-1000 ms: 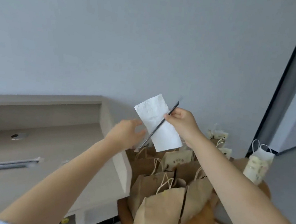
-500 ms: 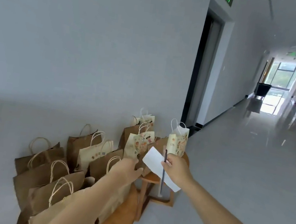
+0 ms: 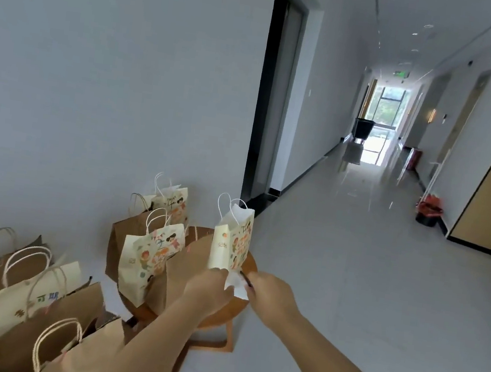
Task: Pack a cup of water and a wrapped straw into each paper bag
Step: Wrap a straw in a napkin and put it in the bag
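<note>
My right hand [image 3: 270,293] pinches a thin dark straw [image 3: 246,279] together with a white napkin [image 3: 235,287]. My left hand [image 3: 208,290] meets it from the left, fingers on the napkin's edge. Both hands hover just below a cream printed paper bag [image 3: 232,240] with white handles, standing on a round wooden stool [image 3: 250,267]. Two more printed bags [image 3: 151,254] and brown bags [image 3: 135,227] stand on the same stool. No cup of water is in view.
Several brown and cream paper bags [image 3: 20,296] crowd the lower left against the white wall. A dark doorway [image 3: 273,96] opens behind the stool. The long tiled corridor [image 3: 352,262] stretches right, with a red object [image 3: 428,207] by the far wall.
My view has swung right from the desk to the corridor. Both hands have dropped with the napkin and straw toward the cream bag on the stool, and the napkin is now bunched between them.
</note>
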Demonstrator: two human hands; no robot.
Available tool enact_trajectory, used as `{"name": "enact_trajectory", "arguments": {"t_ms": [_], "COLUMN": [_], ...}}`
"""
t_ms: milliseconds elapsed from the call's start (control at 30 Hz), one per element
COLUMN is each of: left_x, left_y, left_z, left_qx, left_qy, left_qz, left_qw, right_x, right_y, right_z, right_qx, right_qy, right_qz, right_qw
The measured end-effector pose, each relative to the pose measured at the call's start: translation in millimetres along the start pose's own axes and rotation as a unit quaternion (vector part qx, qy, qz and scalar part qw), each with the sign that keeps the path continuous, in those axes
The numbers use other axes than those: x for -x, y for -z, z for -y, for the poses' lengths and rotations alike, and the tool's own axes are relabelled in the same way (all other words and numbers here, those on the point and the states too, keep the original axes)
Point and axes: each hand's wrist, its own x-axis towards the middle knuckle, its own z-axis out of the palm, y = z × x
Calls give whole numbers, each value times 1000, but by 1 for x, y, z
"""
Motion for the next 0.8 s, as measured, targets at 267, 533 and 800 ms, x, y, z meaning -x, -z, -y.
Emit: {"name": "enact_trajectory", "arguments": {"t_ms": [267,533,800], "left_x": [-139,-232,-339], "left_y": [8,-2,-30], "left_z": [11,-2,-11], "left_qx": [11,22,117], "left_qy": [28,46,138], "left_qz": [31,46,22], "left_qw": [999,998,983], "right_x": [-109,-197,-294], "right_y": [-3,-19,-39], "right_z": [-77,-138,-200], "right_qx": [-39,-49,-89], "right_qy": [-48,-51,63], "right_qz": [-14,18,56], "right_qw": [998,997,992]}}
